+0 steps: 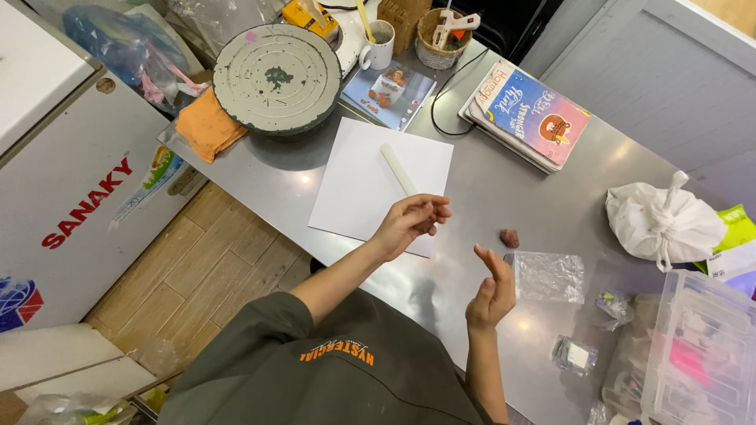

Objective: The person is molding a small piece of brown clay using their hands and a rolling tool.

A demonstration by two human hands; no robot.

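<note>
My left hand (411,222) hovers over the lower right corner of a white sheet of paper (354,185), fingers loosely bent and apart, with nothing visible in them. My right hand (492,290) is raised above the steel table (488,189), palm turned left, fingers spread and empty. A small brown lump of clay (509,237) lies on the table just beyond my right hand. A clear plastic bag (549,275) lies flat to the right of it. A pale flat stick (398,168) rests on the paper.
A round grey turntable (277,76) stands at the far left, an orange cloth (206,126) beside it. Books (529,114), a mug (379,49) and a basket (441,35) sit at the back. A tied white bag (661,220) and a clear plastic box (701,354) are at right.
</note>
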